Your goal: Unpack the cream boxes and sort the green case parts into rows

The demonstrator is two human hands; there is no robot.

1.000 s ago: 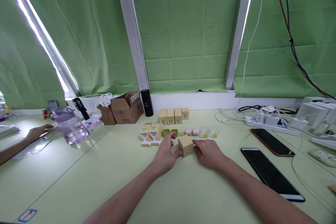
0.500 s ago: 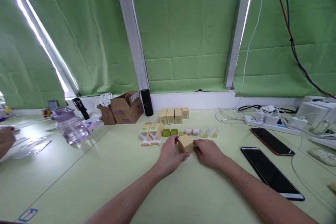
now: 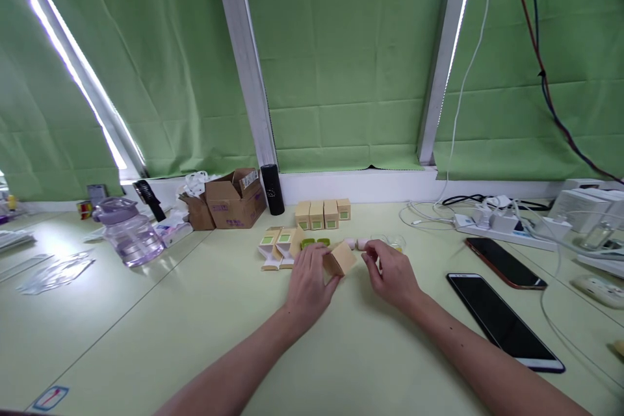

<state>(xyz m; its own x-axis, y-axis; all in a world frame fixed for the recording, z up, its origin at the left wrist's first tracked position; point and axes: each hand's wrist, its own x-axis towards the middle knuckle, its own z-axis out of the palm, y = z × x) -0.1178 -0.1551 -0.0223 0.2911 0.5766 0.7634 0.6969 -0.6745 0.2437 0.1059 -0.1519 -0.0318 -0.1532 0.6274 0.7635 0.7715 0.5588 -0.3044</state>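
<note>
A small brown cardboard box (image 3: 342, 258) is tilted in my left hand (image 3: 308, 283), with the thumb low on its near side and the fingers behind it. Just to its right is my right hand (image 3: 392, 276), thumb and forefinger brought together close to the box's edge. Whether something tiny sits between those fingertips I cannot tell. Beyond the hands lie small green containers (image 3: 308, 243), pale pink cylinders (image 3: 361, 244) and clear round cups (image 3: 400, 242), all partly hidden. Two boxes with white flaps folded out (image 3: 271, 248) rest left of my left hand.
A row of closed small boxes (image 3: 316, 215) stands behind. At left are a purple water jug (image 3: 129, 234), a large carton (image 3: 236, 200) and a black cylinder (image 3: 273, 190). Two phones (image 3: 504, 318) and a power strip (image 3: 507, 231) with cables lie at right.
My left hand has tilted the box and turned over it. My right hand has lifted slightly from the box's side. Another person's hand at the far left has left the view.
</note>
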